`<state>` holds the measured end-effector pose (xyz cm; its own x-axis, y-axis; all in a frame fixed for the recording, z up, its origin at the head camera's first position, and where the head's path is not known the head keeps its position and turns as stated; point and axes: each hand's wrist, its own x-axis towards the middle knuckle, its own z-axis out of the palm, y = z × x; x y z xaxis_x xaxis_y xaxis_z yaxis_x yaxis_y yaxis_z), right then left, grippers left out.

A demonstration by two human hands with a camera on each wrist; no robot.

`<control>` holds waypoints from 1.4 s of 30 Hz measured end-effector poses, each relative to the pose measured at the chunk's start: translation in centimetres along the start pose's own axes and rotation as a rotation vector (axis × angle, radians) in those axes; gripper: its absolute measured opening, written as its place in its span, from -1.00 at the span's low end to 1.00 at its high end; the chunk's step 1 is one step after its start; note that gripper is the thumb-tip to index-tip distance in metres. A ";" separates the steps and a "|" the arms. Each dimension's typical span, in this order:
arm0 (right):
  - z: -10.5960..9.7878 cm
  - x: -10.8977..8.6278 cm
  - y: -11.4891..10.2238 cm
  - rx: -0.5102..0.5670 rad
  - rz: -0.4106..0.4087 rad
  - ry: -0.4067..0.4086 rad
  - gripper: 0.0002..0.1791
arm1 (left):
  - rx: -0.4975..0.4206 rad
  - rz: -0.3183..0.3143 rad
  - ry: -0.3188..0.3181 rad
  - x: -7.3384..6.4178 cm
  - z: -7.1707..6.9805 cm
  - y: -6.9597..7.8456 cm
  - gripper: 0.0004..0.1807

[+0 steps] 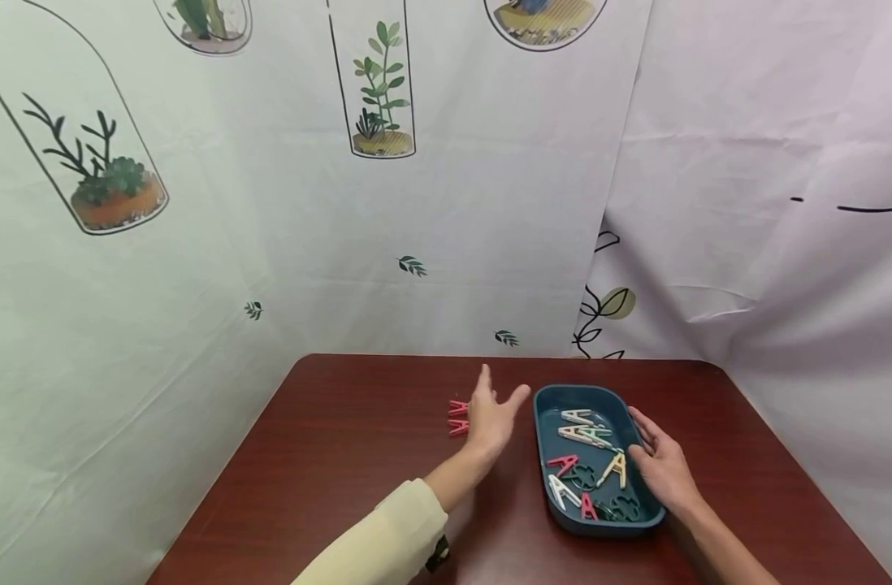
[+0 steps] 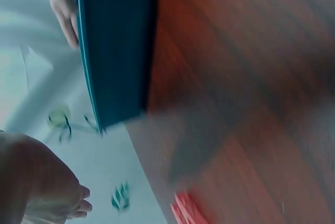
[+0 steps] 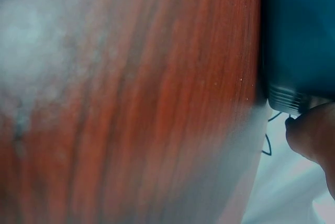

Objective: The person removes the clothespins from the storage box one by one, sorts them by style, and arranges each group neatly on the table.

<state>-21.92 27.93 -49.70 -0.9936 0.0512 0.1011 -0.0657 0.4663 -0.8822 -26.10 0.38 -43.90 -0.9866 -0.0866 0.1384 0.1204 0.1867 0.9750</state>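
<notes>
My left hand is raised above the table between two red clothespins and a dark blue tray. Its fingers and thumb are spread and hold nothing. Those clothespins lie side by side, partly hidden behind this hand. At the tray's right side, my right hand grips the wall, thumb at the rim and fingers along the outside. Inside the tray are a yellow clothespin, a white clothespin, two more red ones and several pale ones. Dark green flower-shaped pieces lie among them.
The tray stands on a dark red-brown wooden table with rounded far corners. Behind the table hangs a white cloth printed with plants. A cream sleeve covers my left forearm, with a dark band below the cuff.
</notes>
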 end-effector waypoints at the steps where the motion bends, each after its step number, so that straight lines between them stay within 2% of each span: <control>1: 0.0 0.0 0.0 0.001 0.000 -0.001 -0.28 | -0.012 -0.014 -0.019 -0.5 0.5 0.1 -0.02; 7: -0.1 0.1 -0.2 0.003 -0.004 -0.003 -0.27 | -0.088 -0.073 -0.114 -3.4 3.0 0.9 -0.01; 12: -0.1 0.1 -0.2 -0.001 0.005 -0.005 -0.27 | -0.091 -0.102 -0.174 -5.3 4.7 1.1 -0.04; 17: 0.0 0.1 -0.2 -0.005 0.014 -0.006 -0.27 | -0.068 -0.112 -0.221 -6.5 5.5 0.7 -0.15; 21: 0.0 0.1 -0.3 -0.002 0.006 -0.006 -0.27 | -0.015 -0.126 -0.247 -6.8 5.6 0.5 -0.19; 27: -0.2 0.2 -0.1 -0.016 0.003 0.002 -0.29 | 0.088 -0.167 -0.221 -7.1 6.3 1.1 -0.13; 35: -0.1 0.2 0.2 0.019 0.011 -0.011 -0.29 | 0.044 -0.277 -0.133 -7.7 7.9 1.5 -0.01; 42: -0.2 0.3 0.4 0.025 0.006 -0.017 -0.29 | 0.049 -0.303 -0.119 -6.9 8.9 1.2 -0.08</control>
<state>-22.18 28.27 -49.90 -0.9954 0.0386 0.0877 -0.0616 0.4434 -0.8942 -20.12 9.91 -45.22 -0.9830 -0.0313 -0.1809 -0.1834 0.2170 0.9588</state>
